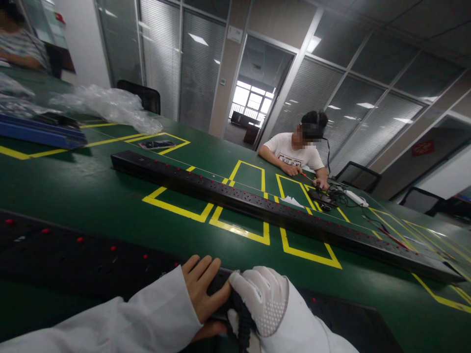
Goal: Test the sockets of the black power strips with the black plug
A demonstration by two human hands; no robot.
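Note:
Close in front of me lies a long black power strip [91, 264] with a row of small red parts along its top. My left hand [202, 289] is bare and rests on this strip, its fingers stretched out and its thumb toward my right hand. My right hand [263, 299] wears a white glove with dotted grip. Its fingers are curled around a black cable [242, 318] with a ribbed sleeve, right beside my left thumb. The glove covers the spot where cable and strip come together, so I cannot tell how they join.
A second long black power strip [235, 196] lies diagonally across the green table [121, 206], over yellow tape outlines. Clear plastic wrap [110, 105] and a blue rail [40, 132] are at the left. Across the table a person [298, 152] holds an orange-handled tool near tangled cables [340, 193].

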